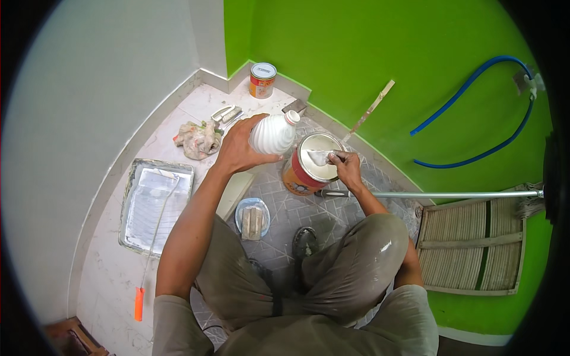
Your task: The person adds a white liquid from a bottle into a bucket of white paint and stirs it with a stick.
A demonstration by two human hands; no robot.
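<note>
My left hand (236, 145) is wrapped round a white plastic bottle (272, 136) with swirled ribs, tilted with its capless-looking neck toward the upper right. Just right of and below the bottle stands an open paint can (300, 180) with an orange and red label. Pale cream paint fills much of its top. My right hand (349, 168) is at the can's right rim, its fingers pinching a small white piece (319, 157) over the opening. That piece resembles a little scoop or cup; its exact kind is unclear.
On the left lies a paint tray (123, 228) with an orange-handled roller (139, 304). Beyond it are a stained cloth (200, 140) and a smaller can (262, 81). A blue bowl (266, 222) sits near my feet. Rightward are a pole (454, 194), a wooden stick (370, 111) and a hose (469, 83).
</note>
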